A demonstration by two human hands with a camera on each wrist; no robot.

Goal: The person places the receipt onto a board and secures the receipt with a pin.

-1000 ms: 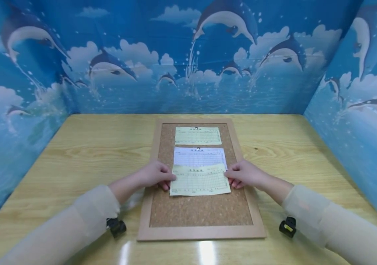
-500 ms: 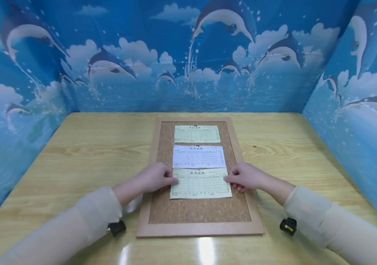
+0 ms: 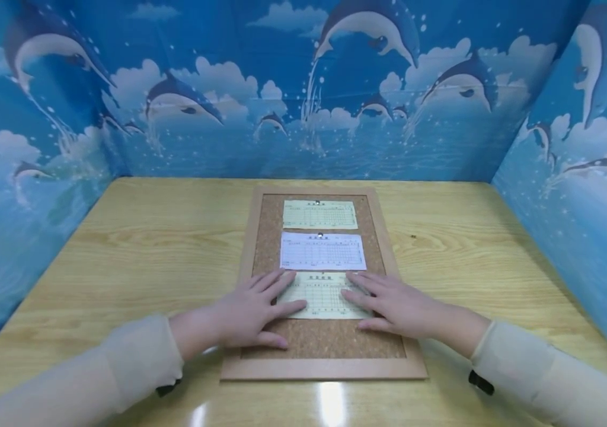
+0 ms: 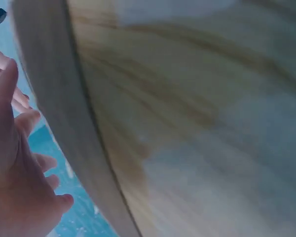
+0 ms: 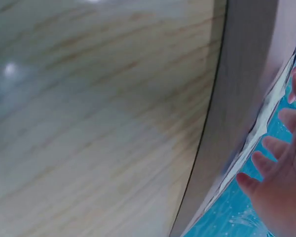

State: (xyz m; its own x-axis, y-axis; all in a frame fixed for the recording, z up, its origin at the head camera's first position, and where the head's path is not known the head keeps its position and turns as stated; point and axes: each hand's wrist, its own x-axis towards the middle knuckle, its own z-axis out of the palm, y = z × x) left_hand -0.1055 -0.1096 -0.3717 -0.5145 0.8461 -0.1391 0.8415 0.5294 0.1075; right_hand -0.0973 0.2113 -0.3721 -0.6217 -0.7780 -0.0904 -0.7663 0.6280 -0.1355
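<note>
A pale green printed form slip [image 3: 322, 296] lies on the cork board [image 3: 335, 341], below two other slips. My left hand [image 3: 247, 311] rests with spread fingers over its left side, the thumb on the cork. From the other side my right hand [image 3: 396, 305] lays straight fingers on the slip's right part. A white form slip [image 3: 322, 252] sits just above it, and another pale green form slip [image 3: 319, 214] is at the top. In the left wrist view my hand [image 4: 19, 163] shows past the board's edge; my other hand [image 5: 281, 177] appears likewise in the right wrist view.
Small pins [image 3: 318, 203] hold the upper two slips at their top edges. The board's wooden frame [image 3: 325, 370] lies flat on the wood-grain table [image 3: 165, 243]. Blue dolphin-print curtains [image 3: 303, 142] enclose the back and both sides.
Both hands have let go of the lower slip's side edges and now lie spread over it. That slip moved slightly toward me first, uncovering the white slip's lower part.
</note>
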